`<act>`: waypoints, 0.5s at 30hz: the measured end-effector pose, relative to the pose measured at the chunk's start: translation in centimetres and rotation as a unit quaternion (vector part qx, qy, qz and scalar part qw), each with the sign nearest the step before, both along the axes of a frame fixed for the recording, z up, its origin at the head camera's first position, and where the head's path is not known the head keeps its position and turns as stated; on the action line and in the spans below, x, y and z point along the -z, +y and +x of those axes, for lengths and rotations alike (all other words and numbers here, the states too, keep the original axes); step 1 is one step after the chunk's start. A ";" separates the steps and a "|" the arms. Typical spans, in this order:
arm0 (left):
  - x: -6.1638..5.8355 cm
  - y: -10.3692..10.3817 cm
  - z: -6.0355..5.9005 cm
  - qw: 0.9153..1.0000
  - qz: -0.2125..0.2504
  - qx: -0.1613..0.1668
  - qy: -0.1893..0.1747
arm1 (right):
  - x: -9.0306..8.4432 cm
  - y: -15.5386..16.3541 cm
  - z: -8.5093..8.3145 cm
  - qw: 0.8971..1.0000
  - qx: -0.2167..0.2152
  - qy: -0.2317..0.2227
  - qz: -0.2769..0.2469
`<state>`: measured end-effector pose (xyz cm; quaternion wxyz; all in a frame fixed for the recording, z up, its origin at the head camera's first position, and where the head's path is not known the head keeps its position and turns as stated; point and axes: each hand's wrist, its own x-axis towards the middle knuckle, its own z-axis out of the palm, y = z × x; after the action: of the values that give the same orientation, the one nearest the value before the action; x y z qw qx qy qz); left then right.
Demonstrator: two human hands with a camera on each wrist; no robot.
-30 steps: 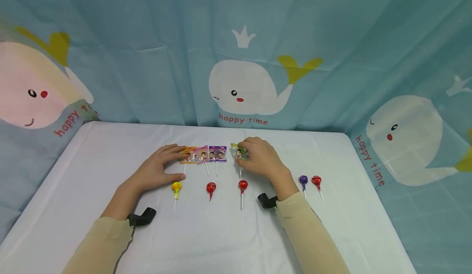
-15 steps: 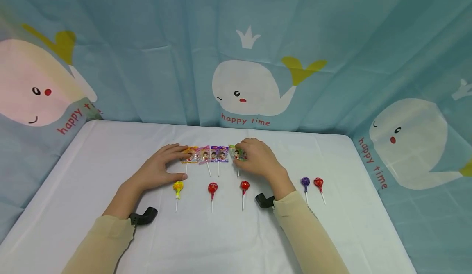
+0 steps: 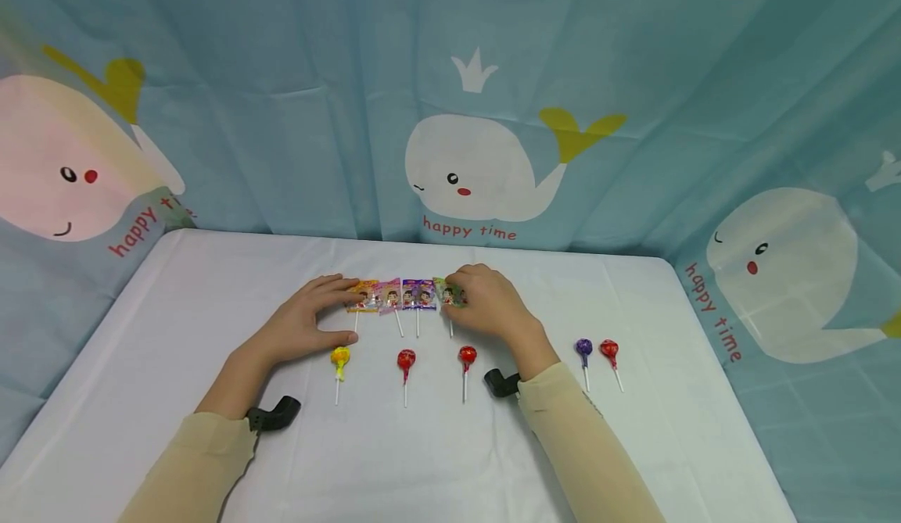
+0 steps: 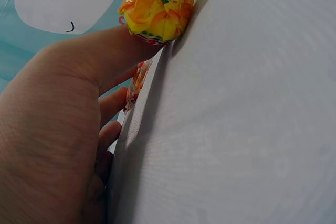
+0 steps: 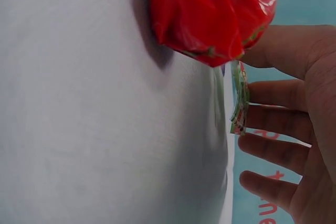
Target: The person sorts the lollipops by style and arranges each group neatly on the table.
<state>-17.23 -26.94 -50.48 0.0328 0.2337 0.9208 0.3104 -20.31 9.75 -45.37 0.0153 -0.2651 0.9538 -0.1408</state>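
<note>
The purple packet [image 3: 419, 295] lay on the white worktop [image 3: 436, 460], with a strip of cloth between it and the far edge, where the blue curtain [image 3: 317, 163] hung behind. Just right of it lay the green packet [image 3: 448, 292], pinched in the right hand's [image 3: 493, 300] grip between thumb and fingers; whether the two packets touched could not be told. Left of the purple packet came the pink packet [image 3: 390, 296], then the orange packet [image 3: 366, 302]. The left hand's [image 3: 303, 320] grip was loose, its fingers resting on the orange packet.

Nearer the person than the purple packet lay a yellow lollipop [image 3: 340, 356] and two red lollipops [image 3: 406, 360], spaced well apart. Far to its right were a purple lollipop [image 3: 584, 349] and another red one, with open cloth out to the side edge.

A second earlier a plain gap had separated green from purple; it had since closed up. The left hand had stayed put.
</note>
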 end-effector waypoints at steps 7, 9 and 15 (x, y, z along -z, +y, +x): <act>0.0 0.1 0.0 1.000 -0.004 -0.006 -0.005 | 0.2 -0.2 -0.2 1.000 -0.004 0.002 0.006; 0.0 0.1 0.0 1.000 -0.004 -0.005 -0.003 | 0.2 -0.2 -0.1 1.000 -0.005 0.001 0.003; 0.0 0.0 -0.1 1.000 -0.003 -0.004 -0.006 | 0.3 -0.5 -0.1 1.000 -0.002 -0.006 0.002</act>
<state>-17.28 -26.91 -50.51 0.0375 0.2278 0.9227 0.3087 -20.42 9.29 -45.66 0.0221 -0.2665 0.9534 -0.1400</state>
